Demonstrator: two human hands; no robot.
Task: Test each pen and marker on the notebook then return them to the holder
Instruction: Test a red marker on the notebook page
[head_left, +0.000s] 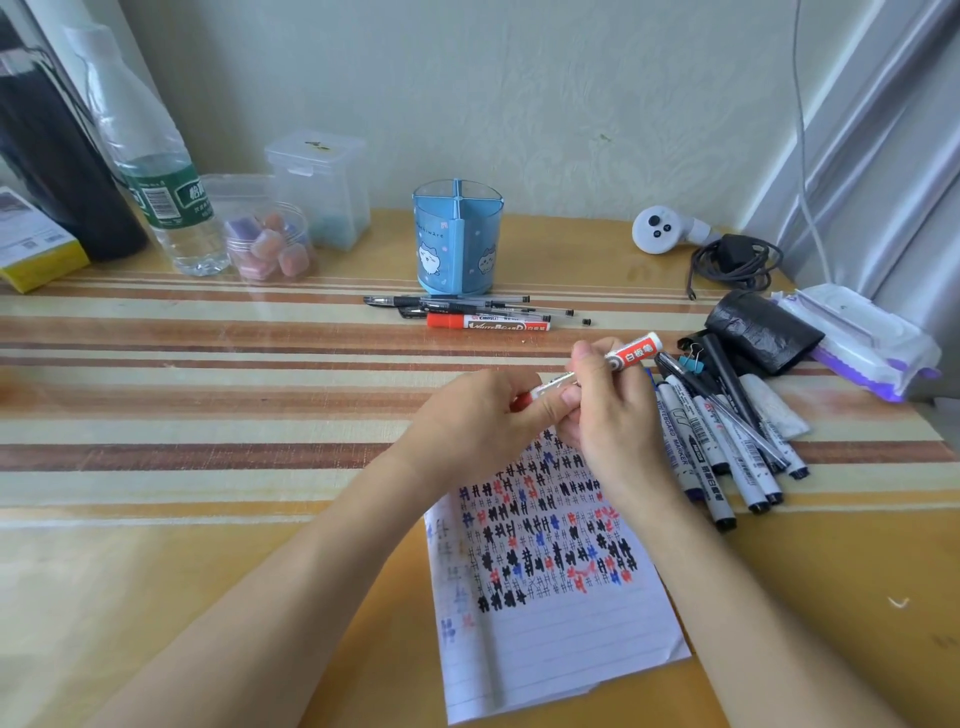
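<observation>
Nearest, at 6 o'clock, a lined notebook is laid on a yellow wood table w/ a glossy striped cloth. Its page is filled w/ black, red & blue hash marks. Above it, a red-labelled marker printed "白板笔" is gripped round the barrel by the right hand; its red end is pinched by the left hand. At 3 o'clock a marker pile is heaped. At 12, black pens & a red-capped marker printed "WHITEBOARD" are laid before the blue holder. All is backed by a pale wall.
</observation>
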